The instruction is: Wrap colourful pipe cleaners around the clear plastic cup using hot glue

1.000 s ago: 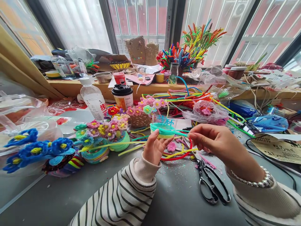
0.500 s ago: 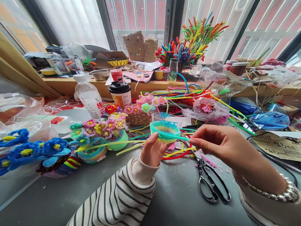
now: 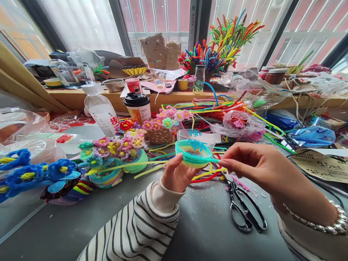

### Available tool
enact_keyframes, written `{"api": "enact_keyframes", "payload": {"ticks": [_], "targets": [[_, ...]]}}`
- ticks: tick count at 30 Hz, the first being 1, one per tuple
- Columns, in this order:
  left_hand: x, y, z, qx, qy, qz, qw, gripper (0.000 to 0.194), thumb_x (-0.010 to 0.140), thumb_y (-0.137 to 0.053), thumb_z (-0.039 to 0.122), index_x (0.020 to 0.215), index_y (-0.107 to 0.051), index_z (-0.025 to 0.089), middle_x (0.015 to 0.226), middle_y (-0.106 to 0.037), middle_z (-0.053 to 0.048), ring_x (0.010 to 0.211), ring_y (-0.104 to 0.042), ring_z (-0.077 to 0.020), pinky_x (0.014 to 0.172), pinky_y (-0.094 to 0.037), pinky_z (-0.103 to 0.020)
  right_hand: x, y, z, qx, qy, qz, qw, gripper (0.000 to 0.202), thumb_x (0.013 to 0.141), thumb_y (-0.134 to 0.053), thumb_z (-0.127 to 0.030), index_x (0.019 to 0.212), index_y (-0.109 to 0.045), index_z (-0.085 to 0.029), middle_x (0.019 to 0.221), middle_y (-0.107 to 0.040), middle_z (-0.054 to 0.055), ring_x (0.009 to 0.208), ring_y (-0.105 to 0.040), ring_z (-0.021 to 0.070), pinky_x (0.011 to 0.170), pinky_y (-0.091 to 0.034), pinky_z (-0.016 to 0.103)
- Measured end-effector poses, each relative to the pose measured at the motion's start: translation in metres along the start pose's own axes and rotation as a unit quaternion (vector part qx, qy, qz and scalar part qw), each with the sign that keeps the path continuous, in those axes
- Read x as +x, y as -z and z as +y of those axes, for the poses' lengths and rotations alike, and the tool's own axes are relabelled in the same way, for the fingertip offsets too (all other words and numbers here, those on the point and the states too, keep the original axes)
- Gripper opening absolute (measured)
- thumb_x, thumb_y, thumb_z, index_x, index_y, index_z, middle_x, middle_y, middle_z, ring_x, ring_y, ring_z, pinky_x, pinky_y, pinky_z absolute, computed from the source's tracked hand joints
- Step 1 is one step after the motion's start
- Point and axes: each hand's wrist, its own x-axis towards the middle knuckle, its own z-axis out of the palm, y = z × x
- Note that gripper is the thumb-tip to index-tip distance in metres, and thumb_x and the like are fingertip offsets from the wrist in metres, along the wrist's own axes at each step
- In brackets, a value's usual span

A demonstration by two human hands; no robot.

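Two hands at work above the desk (image 3: 206,232): left hand (image 3: 176,174) gripping the plastic cup (image 3: 193,149), right hand (image 3: 255,165) fingers pinched on the teal pipe cleaner (image 3: 213,160). Best wound taut, coils snug.

1. The left hand (image 3: 178,175) is bare and comes out of a cream ribbed cuff (image 3: 163,197).
2. The left sleeve (image 3: 133,232) is cream knit with thin dark horizontal stripes.
3. The right hand (image 3: 255,165) is bare.
4. A bracelet (image 3: 326,224) of silver beads circles the right wrist, above a pale cuff with the same stripes.
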Motion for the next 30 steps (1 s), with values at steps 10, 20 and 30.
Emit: {"api": "enact_keyframes", "payload": {"ticks": [10, 20, 30], "targets": [[0.0006, 0.0007, -0.0003, -0.064, 0.029, -0.092, 0.993, 0.042, 0.07, -0.059, 0.035, 0.104, -0.059, 0.01, 0.101, -0.067, -0.01, 0.101, -0.059, -0.0257, 0.092, -0.043, -0.035, -0.0021, 0.0021, -0.0013, -0.014, 0.002, -0.02, 1.0, 0.034, 0.064, -0.066, -0.051, 0.067, -0.065, -0.017, 0.059, -0.063, 0.002, 0.051, -0.052, 0.0101, 0.044, -0.039, 0.019], [-0.0005, 0.0041, -0.0011, -0.093, 0.041, -0.115, 0.988, 0.037, 0.07, -0.061, 0.034, 0.1, -0.062, 0.013, 0.103, -0.067, -0.007, 0.099, -0.06, -0.0227, 0.088, -0.045, -0.033, -0.0061, 0.0026, -0.0066, -0.008, -0.005, -0.033, 0.999, 0.026, 0.065, -0.068, -0.044, 0.066, -0.065, -0.018, 0.057, -0.061, -0.001, 0.05, -0.05, 0.0082, 0.044, -0.036, 0.017], [-0.0011, 0.0062, -0.0003, -0.103, 0.058, -0.153, 0.981, 0.037, 0.073, -0.059, 0.034, 0.104, -0.062, 0.014, 0.105, -0.066, -0.006, 0.102, -0.059, -0.022, 0.088, -0.046, -0.033, -0.0048, 0.0031, -0.0051, 0.028, -0.008, -0.047, 0.998, 0.018, 0.066, -0.07, -0.036, 0.066, -0.065, -0.019, 0.054, -0.057, -0.003, 0.048, -0.046, 0.0056, 0.043, -0.033, 0.016]]}}
